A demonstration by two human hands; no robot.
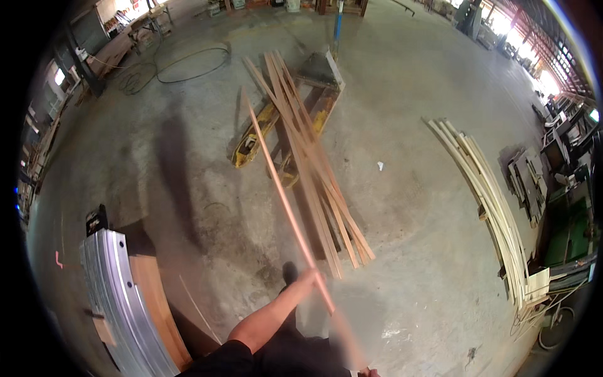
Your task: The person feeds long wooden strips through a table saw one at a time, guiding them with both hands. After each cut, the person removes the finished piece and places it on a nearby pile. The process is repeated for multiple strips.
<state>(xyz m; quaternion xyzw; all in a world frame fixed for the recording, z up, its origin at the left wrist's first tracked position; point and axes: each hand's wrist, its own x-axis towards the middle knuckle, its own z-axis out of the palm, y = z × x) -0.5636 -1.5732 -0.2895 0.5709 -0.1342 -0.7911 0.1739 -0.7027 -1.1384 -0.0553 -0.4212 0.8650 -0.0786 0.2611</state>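
A long, thin reddish-brown wooden strip (282,194) slants from the far middle down to the lower edge. My left hand (309,276) is closed around it, toward its near part. At the lower edge only a bit of my right hand (369,373) shows, its fingers curled at the strip's blurred near end. Just right of the held strip lies a loose pile of similar wooden strips (308,147), some crossing each other. They rest across the yellow forks (246,149) of a pallet jack, whose worn paint shows dark patches.
Silver metal channels (103,264) and brown boards (154,292) stand close on my left. Pale curved-looking strips (487,188) lie stacked at the right, near a green machine (568,235). A dark hose (188,81) loops over the concrete floor (402,207) at the far left.
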